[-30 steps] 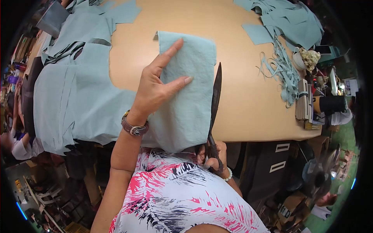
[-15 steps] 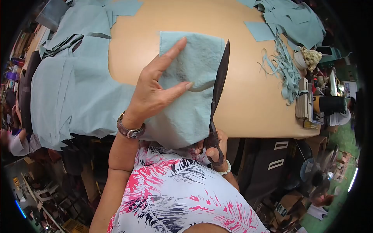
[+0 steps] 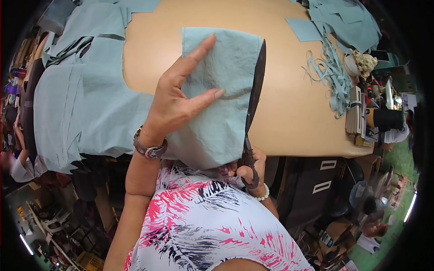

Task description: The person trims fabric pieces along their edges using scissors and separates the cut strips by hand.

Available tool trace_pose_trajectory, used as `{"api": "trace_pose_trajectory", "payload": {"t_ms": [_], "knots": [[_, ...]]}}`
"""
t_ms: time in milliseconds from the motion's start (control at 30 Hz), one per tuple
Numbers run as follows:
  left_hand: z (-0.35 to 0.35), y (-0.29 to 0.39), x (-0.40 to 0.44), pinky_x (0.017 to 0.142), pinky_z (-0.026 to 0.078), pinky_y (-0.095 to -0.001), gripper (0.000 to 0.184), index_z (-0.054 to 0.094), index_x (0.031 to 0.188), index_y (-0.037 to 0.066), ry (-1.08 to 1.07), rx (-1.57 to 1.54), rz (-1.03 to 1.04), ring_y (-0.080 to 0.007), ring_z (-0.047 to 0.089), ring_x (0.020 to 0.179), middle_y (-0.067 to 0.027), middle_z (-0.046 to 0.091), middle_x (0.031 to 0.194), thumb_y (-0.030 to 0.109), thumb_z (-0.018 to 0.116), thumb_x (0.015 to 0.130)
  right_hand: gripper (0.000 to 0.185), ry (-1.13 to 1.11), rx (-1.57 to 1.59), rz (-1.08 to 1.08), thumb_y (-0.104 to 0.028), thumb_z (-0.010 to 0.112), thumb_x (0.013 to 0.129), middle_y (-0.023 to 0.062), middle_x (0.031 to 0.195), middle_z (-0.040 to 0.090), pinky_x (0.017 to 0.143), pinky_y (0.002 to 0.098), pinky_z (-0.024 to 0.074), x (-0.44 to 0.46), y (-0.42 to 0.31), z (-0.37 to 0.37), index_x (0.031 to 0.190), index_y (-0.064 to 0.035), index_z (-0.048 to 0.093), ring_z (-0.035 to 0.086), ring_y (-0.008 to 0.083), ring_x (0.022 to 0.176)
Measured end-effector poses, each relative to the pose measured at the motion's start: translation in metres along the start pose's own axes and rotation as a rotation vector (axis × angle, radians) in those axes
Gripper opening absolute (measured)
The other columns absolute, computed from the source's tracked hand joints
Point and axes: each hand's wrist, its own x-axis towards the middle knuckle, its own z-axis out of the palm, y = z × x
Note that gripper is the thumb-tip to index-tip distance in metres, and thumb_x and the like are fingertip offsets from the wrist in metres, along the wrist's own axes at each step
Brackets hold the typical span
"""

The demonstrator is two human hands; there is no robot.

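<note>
A piece of light teal cloth [image 3: 221, 124] lies folded over the table edge in front of me, its far end flat on the tabletop. Spread over it is my left hand [image 3: 176, 95], thumb and forefinger stretched wide apart and resting on the fabric. My right hand [image 3: 254, 167] grips the handles of large dark scissors [image 3: 257, 86] at the near edge. Their long blades point away from me along the cloth's right side, and the lower blade is mostly hidden. Part of my right hand's fingers is hidden behind the handles.
More teal cloth [image 3: 104, 99] is heaped along the left side of the tan table [image 3: 298, 122]. Thin cloth strips [image 3: 337, 86], a white cup [image 3: 351, 65] and a cloth pile [image 3: 346, 25] sit at the right. Dark drawers [image 3: 312, 185] stand below the table's front edge.
The scissor blades have drawn closer together and lie nearer the cloth's right edge. My left hand keeps its spread pose on the cloth. The whole view has shifted slightly.
</note>
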Motion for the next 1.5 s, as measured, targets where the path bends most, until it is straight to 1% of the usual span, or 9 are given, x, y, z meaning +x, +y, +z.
{"api": "trace_pose_trajectory", "payload": {"t_ms": [300,700,900,1000,1100,1200,1333,1367,1500], "knots": [[0.001,-0.002,0.0,0.104,0.026,-0.0299,0.071,0.038,0.129,-0.004,0.006,-0.018,-0.008,-0.0179,0.038,0.124,-0.0122,0.042,0.132,0.001,0.07,0.065,0.043,0.005,0.015,0.008,-0.031,0.081,0.063,-0.0024,0.06,0.048,0.045,0.0179,0.0367,-0.001,-0.005,0.003,0.071,-0.0031,0.05,0.047,0.005,0.049],[0.001,-0.003,0.0,0.104,0.026,-0.0308,0.07,0.04,0.128,-0.002,-0.003,0.005,0.002,-0.0186,0.038,0.124,-0.0123,0.043,0.132,0.002,0.069,0.065,0.035,0.013,-0.03,-0.007,-0.023,0.078,0.068,-0.0026,0.054,0.049,0.044,0.0178,0.0374,-0.003,-0.005,0.003,0.068,-0.004,0.049,0.049,0.0043,0.048],[0.001,-0.002,-0.001,0.103,0.026,-0.0309,0.068,0.042,0.127,-0.002,0.008,0.0,-0.008,-0.0183,0.039,0.122,-0.0117,0.046,0.13,0.002,0.069,0.066,0.025,0.061,-0.031,0.052,-0.01,0.073,0.071,0.0,0.053,0.051,0.04,0.0187,0.0378,-0.003,-0.011,0.009,0.067,-0.0034,0.049,0.05,0.0058,0.044],[0.001,-0.002,0.0,0.097,0.035,-0.027,0.058,0.048,0.123,-0.002,0.051,-0.124,-0.092,-0.0151,0.049,0.11,-0.0092,0.054,0.12,0.003,0.069,0.069,0.022,0.044,-0.019,0.036,-0.006,0.071,0.072,0.0004,0.052,0.051,0.038,0.0193,0.0379,-0.003,-0.01,0.011,0.068,-0.0028,0.05,0.049,0.0062,0.042],[-0.012,-0.01,0.009,0.091,0.04,-0.0243,0.051,0.052,0.118,-0.001,0.035,-0.485,-0.357,-0.011,0.051,0.103,-0.0069,0.057,0.113,0.002,0.069,0.07,0.021,0.011,-0.01,0.05,-0.005,0.071,0.072,0.0004,0.051,0.051,0.037,0.0195,0.0372,-0.003,-0.008,0.007,0.068,-0.0018,0.05,0.049,0.0066,0.041],[-0.017,-0.006,0.021,0.091,0.04,-0.0241,0.051,0.052,0.118,-0.002,0.028,-0.398,-0.327,-0.0115,0.049,0.108,-0.007,0.054,0.119,-0.002,0.066,0.069,0.018,-0.036,-0.034,0.019,-0.001,0.069,0.072,0.0013,0.052,0.052,0.036,0.0195,0.0363,-0.003,-0.011,0.007,0.069,-0.0009,0.051,0.048,0.0066,0.041],[-0.012,-0.007,0.021,0.094,0.037,-0.0254,0.057,0.047,0.123,-0.003,0.04,-0.354,-0.133,-0.0136,0.05,0.108,-0.0094,0.053,0.119,0.001,0.068,0.07,0.037,-0.107,0.169,0.018,-0.025,0.077,0.067,0.0043,0.055,0.052,0.043,0.022,0.0412,-0.007,0.014,-0.007,0.075,0.0019,0.053,0.051,0.0096,0.046],[-0.012,-0.009,0.02,0.097,0.034,-0.0271,0.062,0.043,0.126,-0.003,0.025,-0.306,-0.128,-0.0148,0.047,0.111,-0.0112,0.05,0.124,0.002,0.069,0.069,0.049,-0.144,0.194,0.026,-0.036,0.079,0.062,0.0057,0.057,0.053,0.046,0.0234,0.0433,-0.007,0.015,-0.009,0.077,0.0031,0.053,0.053,0.0117,0.05],[-0.007,-0.003,0.016,0.099,0.032,-0.028,0.063,0.042,0.127,-0.002,0.014,-0.235,-0.182,-0.0155,0.046,0.114,-0.0115,0.049,0.125,0.002,0.068,0.069,0.054,-0.134,0.227,0.024,-0.04,0.08,0.061,0.0065,0.061,0.054,0.048,0.0238,0.0437,-0.005,0.006,-0.003,0.078,0.0036,0.052,0.054,0.0126,0.052]]}}
